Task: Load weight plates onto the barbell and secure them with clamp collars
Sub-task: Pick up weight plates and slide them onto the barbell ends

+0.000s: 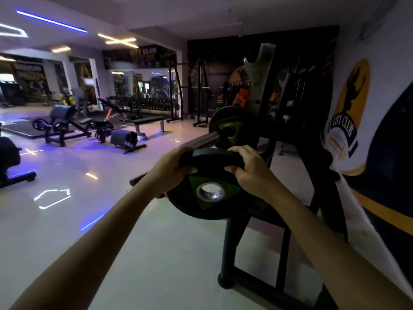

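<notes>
A head-worn camera looked down two bare outstretched arms in a dim gym lit with blue strips. At the centre of the frame both hands gripped one black weight plate (205,189) with green wedges and a shiny metal-lined centre hole. The left hand (173,168) was wrapped over the plate's upper left rim, and the right hand (248,168) was closed over the upper right rim, fingers curled round the thick top edge. The two hands sat well apart on opposite sides, probably to share the load and keep the hole steady for lining up.

Just above and behind the plate, the barbell sleeve (201,140) ran from centre frame toward the upper right, resting in a dark rack (263,90). One plate (226,127) with the same green marking already sat on the sleeve against the rack. The held plate was tilted, its face turned up toward the camera, with its hole below the bar's end, so it appeared not yet threaded on. No clamp collar was visible. Benches and dumbbell racks filled the left background
</notes>
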Tool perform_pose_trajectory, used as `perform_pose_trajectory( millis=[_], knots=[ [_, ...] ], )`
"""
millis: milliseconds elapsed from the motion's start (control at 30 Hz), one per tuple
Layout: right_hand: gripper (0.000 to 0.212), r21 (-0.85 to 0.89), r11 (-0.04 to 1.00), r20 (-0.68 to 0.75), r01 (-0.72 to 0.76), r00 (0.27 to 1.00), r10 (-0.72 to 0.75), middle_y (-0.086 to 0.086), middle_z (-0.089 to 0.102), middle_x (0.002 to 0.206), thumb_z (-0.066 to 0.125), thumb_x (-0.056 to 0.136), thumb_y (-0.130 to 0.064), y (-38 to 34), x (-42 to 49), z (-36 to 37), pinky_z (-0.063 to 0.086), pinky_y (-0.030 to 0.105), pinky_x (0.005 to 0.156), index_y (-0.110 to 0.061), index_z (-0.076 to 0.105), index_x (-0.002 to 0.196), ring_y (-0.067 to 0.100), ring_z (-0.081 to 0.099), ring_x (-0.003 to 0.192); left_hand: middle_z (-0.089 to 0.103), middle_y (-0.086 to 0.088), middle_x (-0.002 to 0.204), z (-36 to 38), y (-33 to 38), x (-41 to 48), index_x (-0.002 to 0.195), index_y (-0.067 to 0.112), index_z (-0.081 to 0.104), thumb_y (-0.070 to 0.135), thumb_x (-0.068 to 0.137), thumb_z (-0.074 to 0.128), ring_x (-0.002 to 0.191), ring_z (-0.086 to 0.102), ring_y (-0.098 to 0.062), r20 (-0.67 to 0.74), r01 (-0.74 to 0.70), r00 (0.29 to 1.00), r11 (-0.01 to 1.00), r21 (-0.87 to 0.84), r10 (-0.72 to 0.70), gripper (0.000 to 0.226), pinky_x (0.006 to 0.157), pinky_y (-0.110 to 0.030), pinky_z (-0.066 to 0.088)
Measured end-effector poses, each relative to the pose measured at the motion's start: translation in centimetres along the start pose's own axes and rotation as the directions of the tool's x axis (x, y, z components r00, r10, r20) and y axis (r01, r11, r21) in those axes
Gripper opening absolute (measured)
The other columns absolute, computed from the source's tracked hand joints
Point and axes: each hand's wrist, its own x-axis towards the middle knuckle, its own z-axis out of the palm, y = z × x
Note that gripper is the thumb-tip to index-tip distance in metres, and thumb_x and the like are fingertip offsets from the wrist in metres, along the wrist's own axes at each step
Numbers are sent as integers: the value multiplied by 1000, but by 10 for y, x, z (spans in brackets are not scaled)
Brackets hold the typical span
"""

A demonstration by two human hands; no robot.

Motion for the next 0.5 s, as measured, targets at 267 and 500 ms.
perform_pose_trajectory(
  millis=[267, 500],
  knots=[
    [35, 44, 995, -115, -91, 989, 95, 0, 43, 110, 62, 85, -14, -39, 88, 48, 36, 30, 98, -12, 52, 119, 21, 44, 114, 54, -4, 103, -69, -64, 70, 121, 13, 51, 6, 80, 66, 98, 52, -20, 52, -13, 999, 1000, -6, 14, 44, 83, -32, 43],
    [34, 12, 988, -162, -155, 974, 155, -2, 42, 106, 59, 87, -14, -23, 134, 60, 33, 22, 89, -12, 51, 120, 17, 44, 109, 58, -8, 103, -65, -101, 127, 118, 13, 54, 5, 81, 64, 102, 57, -28, 121, -35, 991, 991, -132, 51, 39, 90, -39, 48]
  ],
)
